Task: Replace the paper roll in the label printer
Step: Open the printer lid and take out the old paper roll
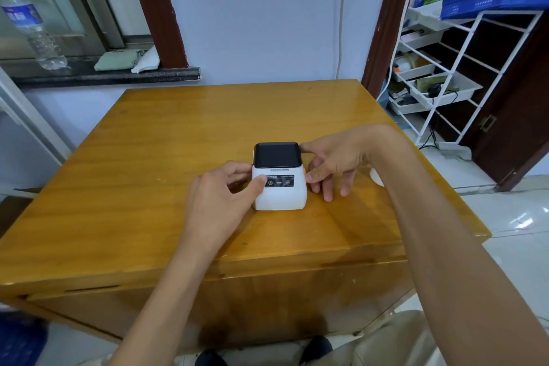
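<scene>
A small white label printer (280, 196) with a closed black lid stands near the middle of the wooden table (148, 157). My left hand (219, 199) grips its left side, thumb on the front panel. My right hand (332, 165) holds its right side, with fingertips at the lid's edge and by an orange button. A small white object (376, 178), mostly hidden behind my right forearm, lies on the table to the right; I cannot tell whether it is a paper roll.
A plastic water bottle (32, 24) and folded cloths (124, 59) sit on the dark windowsill at the back left. A white wire shelf rack (445, 74) with trays and a blue crate stands at the right. The table drops off at its right edge to tiled floor.
</scene>
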